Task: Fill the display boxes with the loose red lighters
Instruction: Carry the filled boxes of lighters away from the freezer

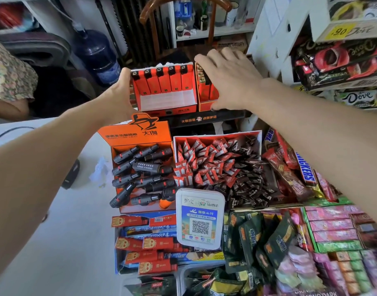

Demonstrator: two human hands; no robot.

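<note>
Snack packets [268, 242] are crowding the counter's near edge; behind, "SNICKERS" bars [304, 167] and "Dove" packs [358, 97] are showing. Left hand [121, 97] is gripping the left display box [164, 90] at the far edge, holding five red lighters [162, 82]; right hand [228, 80] is clasping the right display box [206, 97]; lighters probably light, stiff, slick; pinch mid-body.

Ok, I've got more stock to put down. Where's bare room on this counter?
Bare white counter lies left of the orange torch-lighter box and the blue box of red lighters. The left display box has an empty front row. Everything right of the QR payment stand is packed with sweets.
</note>
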